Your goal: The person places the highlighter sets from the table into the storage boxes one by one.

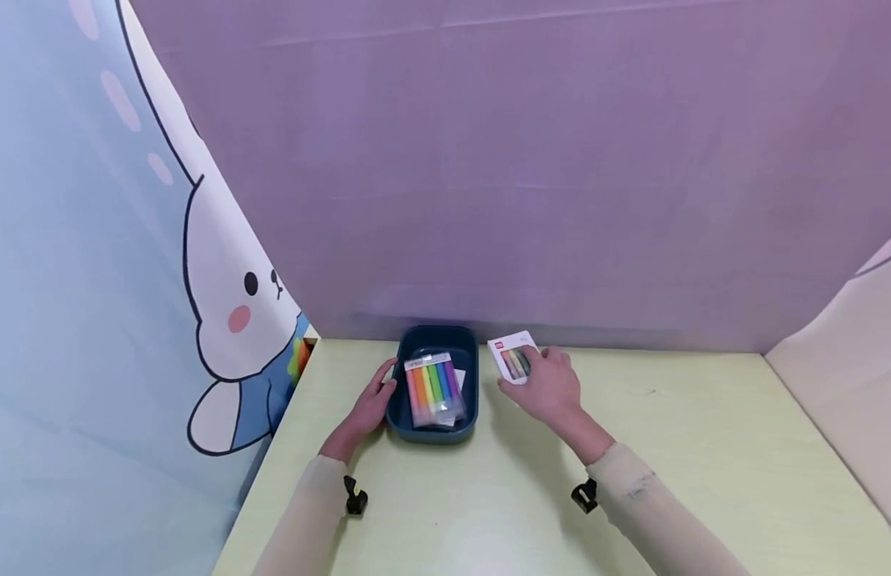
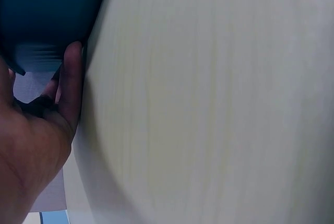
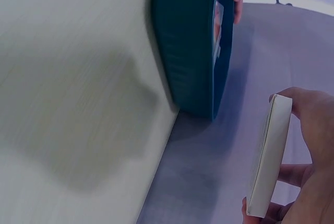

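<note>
A dark blue-green plastic bin (image 1: 433,437) stands on the table near the back wall. In it, a clear pack of rainbow-coloured sticks (image 1: 434,388) lies over a white piece that is mostly hidden. My left hand (image 1: 373,400) holds the bin's left side; in the left wrist view a finger (image 2: 73,72) lies along its outer wall, and in the right wrist view fingertips show at the rim. To the right of the bin, my right hand (image 1: 549,388) grips a flat white box (image 3: 271,156) by its edges, raised off the table. Coloured sticks show on the box's front.
The pale yellow-green table (image 1: 705,448) runs back to a purple cloth wall (image 1: 525,176). A blue cloth with a cartoon rabbit (image 1: 229,320) hangs at the left, and a pale cloth (image 1: 849,360) at the right. Both sleeves carry a black wrist mount (image 1: 355,498).
</note>
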Motion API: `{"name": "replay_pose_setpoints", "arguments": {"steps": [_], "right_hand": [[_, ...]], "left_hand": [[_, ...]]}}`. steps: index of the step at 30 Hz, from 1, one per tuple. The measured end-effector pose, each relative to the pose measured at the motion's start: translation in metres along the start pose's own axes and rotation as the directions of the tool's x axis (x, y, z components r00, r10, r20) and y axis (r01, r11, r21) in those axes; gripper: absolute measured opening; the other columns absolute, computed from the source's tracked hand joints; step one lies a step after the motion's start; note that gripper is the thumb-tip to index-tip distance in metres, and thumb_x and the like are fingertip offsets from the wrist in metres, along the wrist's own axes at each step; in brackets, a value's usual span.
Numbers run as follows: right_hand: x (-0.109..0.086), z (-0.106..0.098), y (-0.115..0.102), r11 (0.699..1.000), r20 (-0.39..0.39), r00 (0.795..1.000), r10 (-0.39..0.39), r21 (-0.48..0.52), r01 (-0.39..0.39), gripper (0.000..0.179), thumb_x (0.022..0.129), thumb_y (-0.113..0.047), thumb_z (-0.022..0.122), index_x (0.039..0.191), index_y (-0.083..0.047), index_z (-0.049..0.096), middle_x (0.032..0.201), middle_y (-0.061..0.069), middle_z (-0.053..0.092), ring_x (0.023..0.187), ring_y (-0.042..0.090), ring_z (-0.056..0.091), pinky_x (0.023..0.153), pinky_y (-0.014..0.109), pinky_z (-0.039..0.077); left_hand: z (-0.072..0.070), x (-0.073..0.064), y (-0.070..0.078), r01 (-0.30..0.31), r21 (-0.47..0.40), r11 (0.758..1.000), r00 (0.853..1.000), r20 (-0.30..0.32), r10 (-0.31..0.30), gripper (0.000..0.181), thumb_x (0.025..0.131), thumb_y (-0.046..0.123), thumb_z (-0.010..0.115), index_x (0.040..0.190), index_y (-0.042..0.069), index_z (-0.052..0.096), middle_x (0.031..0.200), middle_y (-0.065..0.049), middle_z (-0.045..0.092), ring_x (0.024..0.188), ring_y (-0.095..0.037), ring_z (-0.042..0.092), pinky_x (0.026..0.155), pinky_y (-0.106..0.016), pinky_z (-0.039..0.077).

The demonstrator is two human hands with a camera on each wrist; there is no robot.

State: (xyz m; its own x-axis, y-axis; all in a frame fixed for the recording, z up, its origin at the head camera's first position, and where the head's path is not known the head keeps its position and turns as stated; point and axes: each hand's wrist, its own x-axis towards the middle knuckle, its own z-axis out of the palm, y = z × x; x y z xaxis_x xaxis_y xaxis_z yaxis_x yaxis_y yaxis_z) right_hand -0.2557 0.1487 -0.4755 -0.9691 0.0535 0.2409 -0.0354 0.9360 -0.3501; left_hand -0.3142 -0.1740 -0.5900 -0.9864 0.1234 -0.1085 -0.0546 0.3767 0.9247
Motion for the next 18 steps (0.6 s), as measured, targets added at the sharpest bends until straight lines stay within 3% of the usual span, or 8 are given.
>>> {"name": "replay_pose_setpoints", "arguments": {"steps": [10,18], "right_hand": [[0.0,0.012,-0.04,1.0,0.05,0.999,-0.005,0.011,0.005,0.072,0.061,-0.061,0.062,0.119,-0.02,0.052,0.095,0.011,0.045,0.082,0.024,0.04,0.051,0.034,0.037],[-0.001,0.016,-0.065,0.999,0.074,0.997,-0.035,0.015,0.034,0.074,0.06,-0.065,0.061,0.119,-0.02,0.051,0.094,0.008,0.045,0.082,0.022,0.039,0.054,0.033,0.038]], "left_hand": [[-0.004,-0.005,0.0,0.017,-0.008,1.0,1.0,-0.009,-0.017,0.041,0.092,0.042,0.037,0.131,0.049,0.027,0.137,0.001,0.029,0.118,-0.025,0.032,0.096,-0.051,0.022],[-0.002,-0.006,0.002,-0.013,-0.01,1.0,1.0,-0.014,0.013,0.042,0.093,0.038,0.038,0.133,0.043,0.028,0.137,-0.002,0.031,0.118,-0.026,0.033,0.097,-0.051,0.021]]}}
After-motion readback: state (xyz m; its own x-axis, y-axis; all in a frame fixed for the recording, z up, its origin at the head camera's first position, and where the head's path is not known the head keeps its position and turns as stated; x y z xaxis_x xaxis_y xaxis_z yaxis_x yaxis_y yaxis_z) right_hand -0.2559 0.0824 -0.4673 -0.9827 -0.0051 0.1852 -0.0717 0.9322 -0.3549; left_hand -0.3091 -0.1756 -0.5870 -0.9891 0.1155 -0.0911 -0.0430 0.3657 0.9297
